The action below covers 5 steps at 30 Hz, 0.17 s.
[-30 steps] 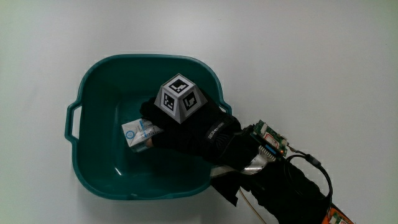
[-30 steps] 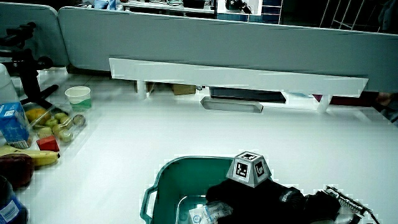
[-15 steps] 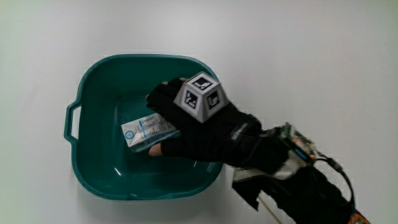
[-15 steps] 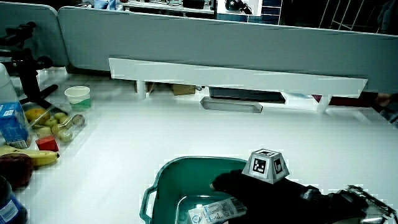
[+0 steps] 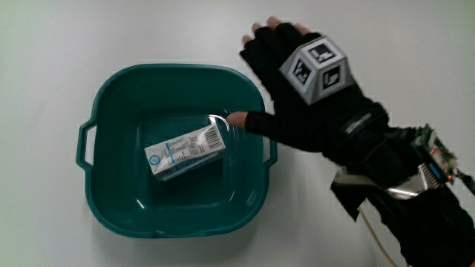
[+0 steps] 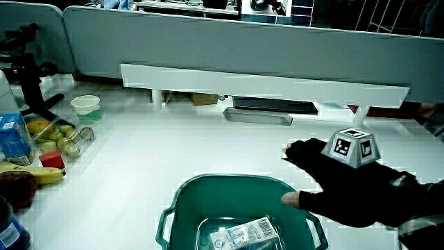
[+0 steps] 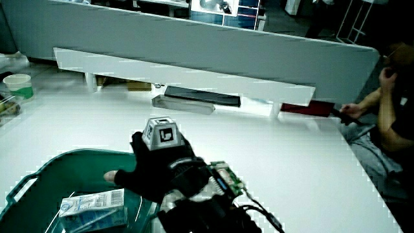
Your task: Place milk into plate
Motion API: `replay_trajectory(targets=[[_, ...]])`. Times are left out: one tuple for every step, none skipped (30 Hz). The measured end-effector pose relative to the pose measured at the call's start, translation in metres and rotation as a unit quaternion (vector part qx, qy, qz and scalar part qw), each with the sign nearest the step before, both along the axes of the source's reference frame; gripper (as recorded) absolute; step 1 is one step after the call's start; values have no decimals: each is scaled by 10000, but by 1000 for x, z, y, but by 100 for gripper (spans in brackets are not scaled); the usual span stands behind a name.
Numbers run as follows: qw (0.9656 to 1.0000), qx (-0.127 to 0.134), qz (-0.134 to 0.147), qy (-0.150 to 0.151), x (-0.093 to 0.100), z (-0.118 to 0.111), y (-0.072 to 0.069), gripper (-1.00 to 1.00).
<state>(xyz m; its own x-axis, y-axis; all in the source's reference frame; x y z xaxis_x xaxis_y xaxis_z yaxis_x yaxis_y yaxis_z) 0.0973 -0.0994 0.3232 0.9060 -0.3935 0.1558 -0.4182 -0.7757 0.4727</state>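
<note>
A small white and blue milk carton (image 5: pixel 184 150) lies on its side on the floor of a teal plastic basin (image 5: pixel 119 96) with two handles. In both side views the carton (image 6: pixel 246 233) (image 7: pixel 90 207) rests inside the basin (image 6: pixel 182 196) (image 7: pixel 39 165). The hand (image 5: pixel 293 89) in its black glove hovers above the basin's rim and the table beside it, clear of the carton. Its fingers are spread and hold nothing, and the thumb points back over the basin. The hand (image 6: pixel 333 182) (image 7: pixel 152 169) is raised above the basin in both side views.
In a side view, a fruit box (image 6: pixel 59 139), a paper cup (image 6: pixel 87 107), a blue carton (image 6: pixel 14 137), a red block (image 6: pixel 52 160) and a banana (image 6: pixel 41 174) stand at the table's edge. A low grey partition (image 6: pixel 263 48) and a white shelf (image 6: pixel 263 87) bound the table.
The hand let go of the milk carton, which now lies in the basin. It opened, rose and moved out of the basin to above its rim.
</note>
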Motion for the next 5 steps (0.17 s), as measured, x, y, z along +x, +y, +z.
replay_trajectory(targets=[[9999, -83, 59, -27, 4, 2, -3, -100], [9997, 107, 119, 204, 6, -3, -4, -100], [9990, 182, 135, 393, 8, -3, -6, -100], [9983, 203, 190, 519, 10, -2, -7, -100], [9975, 213, 198, 648, 12, -1, -8, -100]])
